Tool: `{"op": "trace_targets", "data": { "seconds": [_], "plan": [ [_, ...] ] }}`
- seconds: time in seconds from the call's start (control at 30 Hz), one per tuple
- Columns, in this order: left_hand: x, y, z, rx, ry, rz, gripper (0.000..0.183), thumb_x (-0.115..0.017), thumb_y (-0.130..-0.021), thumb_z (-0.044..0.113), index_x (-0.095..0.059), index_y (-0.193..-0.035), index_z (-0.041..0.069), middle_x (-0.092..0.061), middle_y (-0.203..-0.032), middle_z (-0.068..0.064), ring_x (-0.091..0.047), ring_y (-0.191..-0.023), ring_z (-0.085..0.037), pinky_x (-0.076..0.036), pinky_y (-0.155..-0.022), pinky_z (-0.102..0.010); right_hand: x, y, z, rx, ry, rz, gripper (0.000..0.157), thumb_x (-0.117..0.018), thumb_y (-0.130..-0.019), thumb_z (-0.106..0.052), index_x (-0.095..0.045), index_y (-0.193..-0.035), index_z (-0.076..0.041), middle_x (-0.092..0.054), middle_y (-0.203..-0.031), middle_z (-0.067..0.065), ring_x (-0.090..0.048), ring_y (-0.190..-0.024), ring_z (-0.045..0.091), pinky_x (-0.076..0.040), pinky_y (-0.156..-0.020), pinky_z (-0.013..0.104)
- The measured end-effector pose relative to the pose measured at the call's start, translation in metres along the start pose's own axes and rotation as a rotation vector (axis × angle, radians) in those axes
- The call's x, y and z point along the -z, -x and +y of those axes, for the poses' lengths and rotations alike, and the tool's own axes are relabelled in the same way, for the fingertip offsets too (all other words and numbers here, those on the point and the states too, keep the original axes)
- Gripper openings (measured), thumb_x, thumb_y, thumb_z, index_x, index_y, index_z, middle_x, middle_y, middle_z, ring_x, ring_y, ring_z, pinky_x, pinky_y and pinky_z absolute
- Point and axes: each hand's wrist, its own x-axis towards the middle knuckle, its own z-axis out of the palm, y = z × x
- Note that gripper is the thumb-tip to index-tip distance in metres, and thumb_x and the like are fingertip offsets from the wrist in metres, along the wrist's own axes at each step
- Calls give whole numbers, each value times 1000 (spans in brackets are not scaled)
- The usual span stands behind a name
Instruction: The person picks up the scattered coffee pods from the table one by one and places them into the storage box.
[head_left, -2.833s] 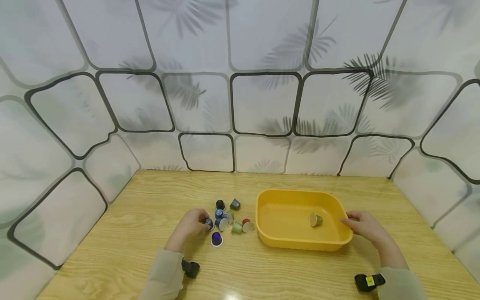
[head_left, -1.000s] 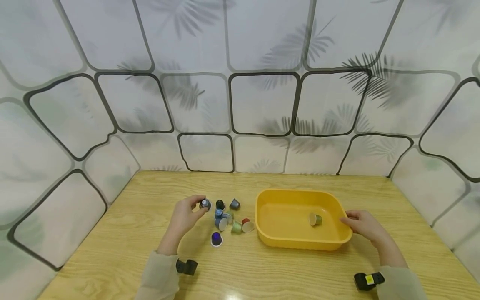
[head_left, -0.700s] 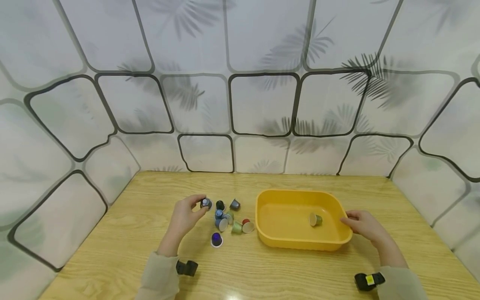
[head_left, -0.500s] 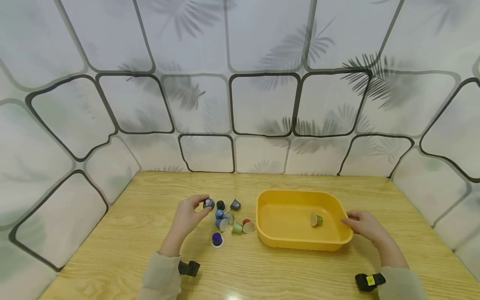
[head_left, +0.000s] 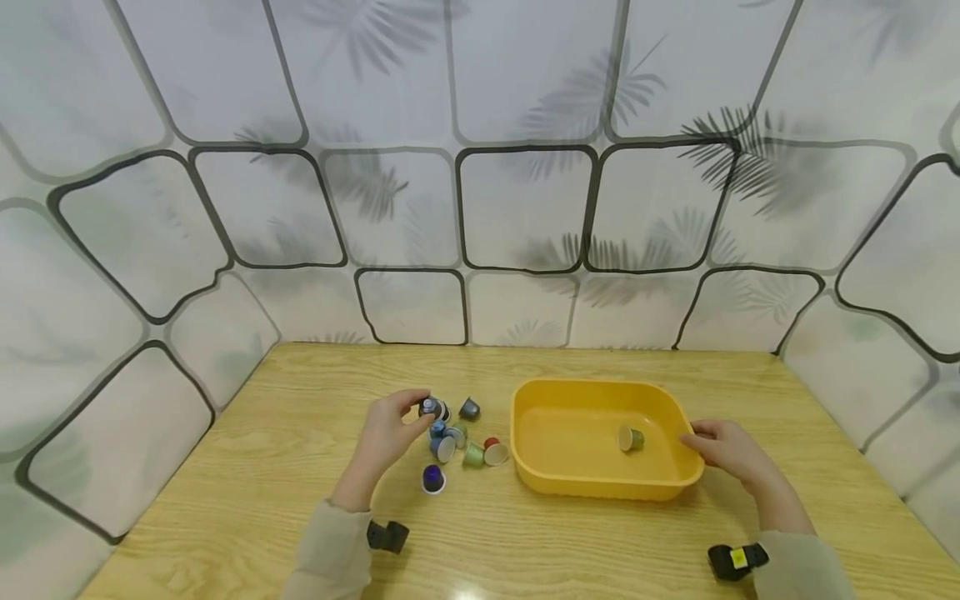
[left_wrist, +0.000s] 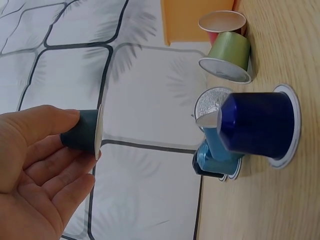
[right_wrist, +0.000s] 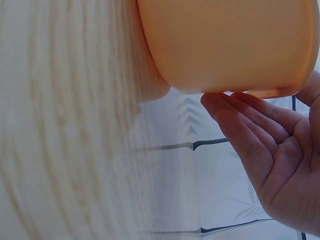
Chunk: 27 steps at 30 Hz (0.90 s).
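Observation:
My left hand (head_left: 385, 433) pinches a dark coffee capsule (left_wrist: 81, 131) between thumb and fingers, its pale lid facing away from the palm. In the left wrist view this capsule is held off the table; in the head view it overlaps a black capsule behind it. Just right of and below it lies a loose cluster with blue capsules (head_left: 444, 449), a green capsule (head_left: 473, 455) and a red capsule (head_left: 492, 443). A purple-blue capsule (left_wrist: 260, 122) stands upright on its lid, nearest me. My right hand (head_left: 726, 450) grips the right rim of a yellow tray (head_left: 600, 487).
One greenish capsule (head_left: 631, 439) lies on its side inside the tray. A dark grey capsule (head_left: 469, 409) lies tilted at the back of the cluster. Patterned fabric (head_left: 525, 308) walls in the wooden table (head_left: 480, 542) at the back and sides.
My left hand has lifted a dark capsule from the cluster's left side, carried it away from me, then moved it right, over the black capsule. The right hand and tray stay put.

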Motion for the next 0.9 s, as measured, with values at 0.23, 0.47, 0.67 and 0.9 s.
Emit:
{"op": "trace_targets", "data": {
  "seconds": [0.23,0.47,0.67,0.9],
  "plan": [
    [-6,-1,4,6,3,-15,32,-68,-76,2,-61,-107,-4,-60,-105,-16,-55,-100,-29,-44,-85,-38,0,-1,0,-1,-3,-4,52,-49,-91,-24,-42,-118,19,-53,-109,28,-54,-95,31,-49,-75,37],
    [-11,-3,7,-19,19,-30,32,-67,-76,2,-60,-106,-6,-60,-105,-17,-54,-100,-31,-44,-85,-39,1,-1,-2,-8,10,0,50,-49,-91,-23,-43,-118,18,-54,-108,26,-55,-94,30,-49,-74,37],
    [-14,-4,9,-26,24,-40,32,-67,-76,3,-60,-106,-6,-61,-103,-16,-55,-99,-29,-44,-84,-39,1,0,-1,-10,1,-3,49,-49,-91,-23,-43,-117,19,-55,-107,25,-55,-93,29,-49,-74,36],
    [-18,-5,12,-28,26,-61,32,-67,-77,4,-60,-107,-5,-62,-98,-13,-58,-92,-28,-46,-81,-40,1,0,-1,-8,4,-3,50,-49,-91,-23,-43,-117,19,-55,-107,26,-55,-94,30,-49,-74,36]
  ]
}}
